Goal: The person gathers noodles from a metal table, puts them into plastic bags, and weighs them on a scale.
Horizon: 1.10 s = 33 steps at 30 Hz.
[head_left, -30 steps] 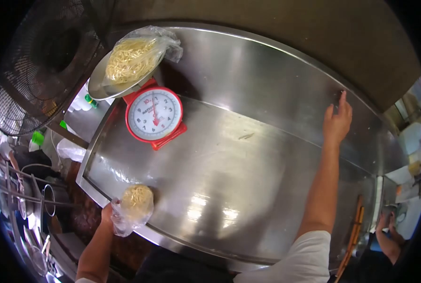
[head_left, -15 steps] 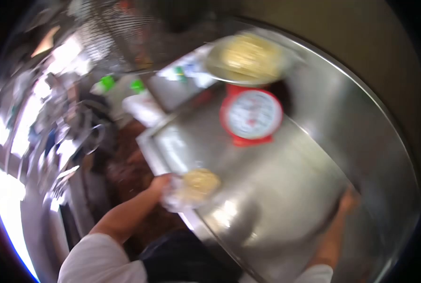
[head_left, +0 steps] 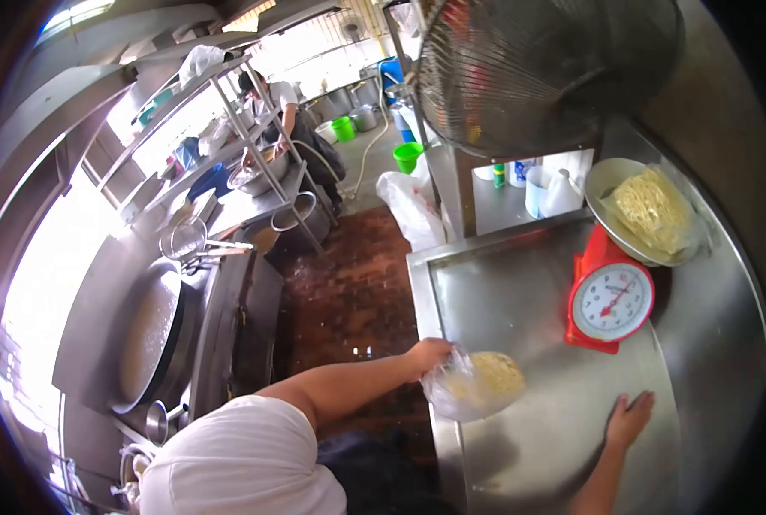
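Note:
My left hand (head_left: 430, 357) grips the gathered end of a clear plastic bag of noodles (head_left: 496, 379), holding it over the left edge of the steel counter (head_left: 503, 296). Pale yellow strands show through the bag. My right hand (head_left: 630, 419) is over the counter's right part, fingers stretched out and nothing in it; whether it touches the metal I cannot tell. Beyond it stands a red dial scale (head_left: 610, 302). On the scale rests a wide metal bowl (head_left: 600, 182) with more yellow noodles (head_left: 649, 209) in clear plastic.
A big fan (head_left: 546, 69) stands behind the counter, near bottles (head_left: 561, 194) on a shelf. Left, across the brown floor (head_left: 349, 300), are a large wok (head_left: 156, 335) and a strainer (head_left: 184, 238). A co-worker (head_left: 284, 112) bends over a metal bowl (head_left: 263, 173) farther back.
My view has swung left, so the scale and counter appear farther right and the kitchen shows sharply. My left hand still holds the noodle bag; my right hand stays empty over the counter.

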{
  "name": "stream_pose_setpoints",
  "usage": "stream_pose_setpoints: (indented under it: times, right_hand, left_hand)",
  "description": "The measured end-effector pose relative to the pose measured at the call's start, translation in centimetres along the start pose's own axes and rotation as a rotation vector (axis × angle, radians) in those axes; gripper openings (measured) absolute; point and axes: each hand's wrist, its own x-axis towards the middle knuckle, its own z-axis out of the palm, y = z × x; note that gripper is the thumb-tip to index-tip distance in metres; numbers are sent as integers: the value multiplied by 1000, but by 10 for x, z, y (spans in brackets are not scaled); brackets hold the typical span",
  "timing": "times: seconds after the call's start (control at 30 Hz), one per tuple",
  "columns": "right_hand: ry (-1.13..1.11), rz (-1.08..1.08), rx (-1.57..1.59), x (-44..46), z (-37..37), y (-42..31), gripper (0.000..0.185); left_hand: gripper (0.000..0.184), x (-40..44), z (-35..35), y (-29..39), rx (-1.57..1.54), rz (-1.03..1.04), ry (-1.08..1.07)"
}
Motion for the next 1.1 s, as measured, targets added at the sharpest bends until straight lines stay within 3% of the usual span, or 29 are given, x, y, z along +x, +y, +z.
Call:
stream_pose_setpoints:
  times: [0.17,0.23,0.33,0.37,0.47,0.53,0.63,0.73,0.8,0.93,1.1]
  right_hand:
    - [-52,-285,119,-83,8,-71,70]
    - [-24,-398,203,-124,13,-82,72]
    - [-172,-478,317,-189,-9,-112,77]
    - [39,-646,348,-211,-15,-127,61]
    - [-375,-511,458,-260,-39,-147,63]
    - [-297,-583,478,-280,-70,-171,52]
    - [-440,-331,420,-298,-59,-141,77]
    - [-240,-226,363,-321,-88,-143,37]
    - [-159,-105,361,-334,-93,-135,30]
    - [-89,83,211,-341,-68,-86,33]
    - [-10,240,207,-327,-53,-61,44]
  left_hand:
    - [25,-46,12,56,-591,-180,8]
    - [25,-53,3,71,-590,-90,-129]
    - [25,-64,5,98,-646,39,-248]
    - [26,-70,5,113,-660,94,-270]
    - [26,-99,4,149,-524,189,-349]
    - [24,-108,2,150,-501,237,-398]
    - [21,-118,5,149,-485,202,-436]
    - [19,-121,6,130,-512,139,-500]
    - [21,-123,5,119,-478,66,-457]
    - [35,-127,5,106,-543,81,-416]
    - [40,-141,10,121,-452,161,-419]
